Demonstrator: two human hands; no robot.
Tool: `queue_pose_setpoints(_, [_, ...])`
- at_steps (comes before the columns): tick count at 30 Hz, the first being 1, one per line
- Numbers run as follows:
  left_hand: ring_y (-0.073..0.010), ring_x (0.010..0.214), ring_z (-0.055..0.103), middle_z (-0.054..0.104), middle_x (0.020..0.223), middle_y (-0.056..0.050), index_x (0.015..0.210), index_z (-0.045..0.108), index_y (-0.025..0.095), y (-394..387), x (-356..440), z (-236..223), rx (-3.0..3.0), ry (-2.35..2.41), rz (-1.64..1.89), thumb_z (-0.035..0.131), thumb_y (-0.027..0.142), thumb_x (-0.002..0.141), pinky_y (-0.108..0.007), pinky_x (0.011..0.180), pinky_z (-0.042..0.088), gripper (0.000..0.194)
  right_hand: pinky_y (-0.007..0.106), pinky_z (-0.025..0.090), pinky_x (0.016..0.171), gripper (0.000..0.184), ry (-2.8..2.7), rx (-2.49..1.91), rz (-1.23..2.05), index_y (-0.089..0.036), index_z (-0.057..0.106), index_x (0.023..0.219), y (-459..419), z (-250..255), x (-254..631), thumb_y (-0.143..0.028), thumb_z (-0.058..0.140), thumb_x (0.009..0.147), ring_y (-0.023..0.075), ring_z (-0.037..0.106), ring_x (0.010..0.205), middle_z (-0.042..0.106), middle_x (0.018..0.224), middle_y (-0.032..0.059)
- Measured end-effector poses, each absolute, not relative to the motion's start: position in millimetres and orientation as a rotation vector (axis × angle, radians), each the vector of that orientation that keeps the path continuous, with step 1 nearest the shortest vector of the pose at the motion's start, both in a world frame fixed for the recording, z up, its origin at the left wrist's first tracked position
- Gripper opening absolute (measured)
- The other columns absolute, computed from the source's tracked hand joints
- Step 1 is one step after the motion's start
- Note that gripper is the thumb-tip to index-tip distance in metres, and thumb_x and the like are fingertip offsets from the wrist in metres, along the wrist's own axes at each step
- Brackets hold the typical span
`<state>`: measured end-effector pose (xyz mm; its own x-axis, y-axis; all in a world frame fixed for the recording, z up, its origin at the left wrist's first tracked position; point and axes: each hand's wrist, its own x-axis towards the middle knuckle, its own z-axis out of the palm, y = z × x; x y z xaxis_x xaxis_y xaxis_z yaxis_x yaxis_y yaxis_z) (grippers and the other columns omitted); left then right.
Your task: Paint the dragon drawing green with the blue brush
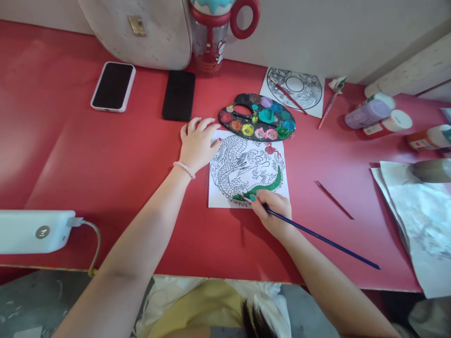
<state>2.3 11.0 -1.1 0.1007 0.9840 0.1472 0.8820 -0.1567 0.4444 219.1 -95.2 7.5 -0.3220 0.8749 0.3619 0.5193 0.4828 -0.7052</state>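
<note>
A white sheet with a black-line dragon drawing (246, 171) lies on the red table (105, 164); a curved strip along its lower edge is painted green. My right hand (273, 211) is closed in a pinch on a long blue paintbrush (324, 239), with its tip on the green strip. My left hand (198, 141) lies flat with fingers spread on the sheet's upper left corner. A black palette (257, 117) with several wells of paint sits just above the sheet.
Two phones (113, 86) (178, 95) lie at the back left, by a bag and a red bottle (211, 42). A second drawing (294, 89), spare brushes (334, 199), paint bottles (369, 112) and papers (419, 220) fill the right. A white power bank (35, 231) sits front left.
</note>
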Motion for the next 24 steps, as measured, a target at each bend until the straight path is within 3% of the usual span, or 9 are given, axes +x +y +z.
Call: queue_pose_setpoints(24, [-0.035, 0.135, 0.038, 0.055, 0.142, -0.001, 0.122, 0.062, 0.035, 11.3, 1.9, -2.7, 2.161, 1.846, 0.649, 0.057, 0.027, 0.091, -0.061, 0.112, 0.027, 0.033, 0.022, 0.024, 0.044, 0.04, -1.972, -1.147, 0.596, -0.022, 0.024, 0.061, -95.7, 6.5, 219.9, -0.008, 0.054, 0.083, 0.008, 0.026, 0.046, 0.029, 0.053, -0.0072])
